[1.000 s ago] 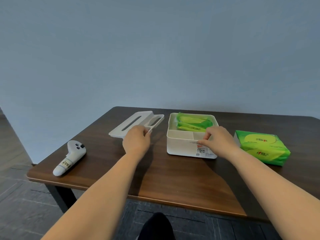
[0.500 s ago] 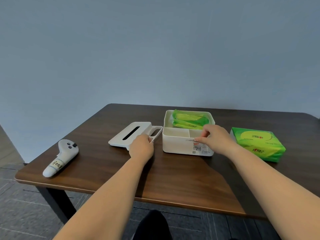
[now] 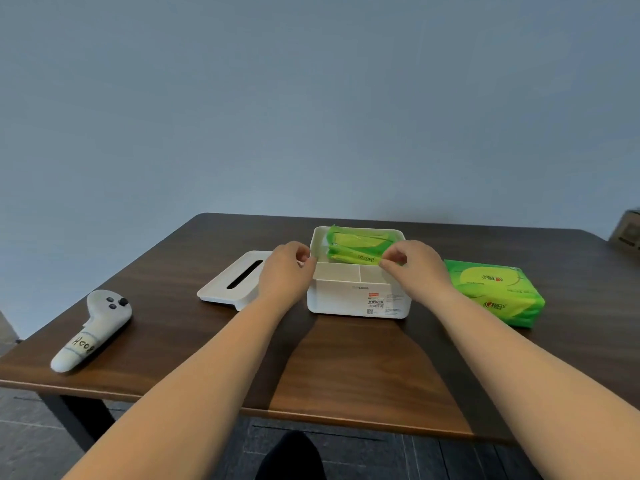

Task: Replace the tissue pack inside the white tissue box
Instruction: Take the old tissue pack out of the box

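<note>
White tissue box [image 3: 346, 299] lid off; crumpled green tissue pack [image 3: 356, 249] inside.

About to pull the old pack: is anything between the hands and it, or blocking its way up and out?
Nothing visible. The lid lies off to the left, the white tissue box is open, and the right hand already touches the old pack.
</note>
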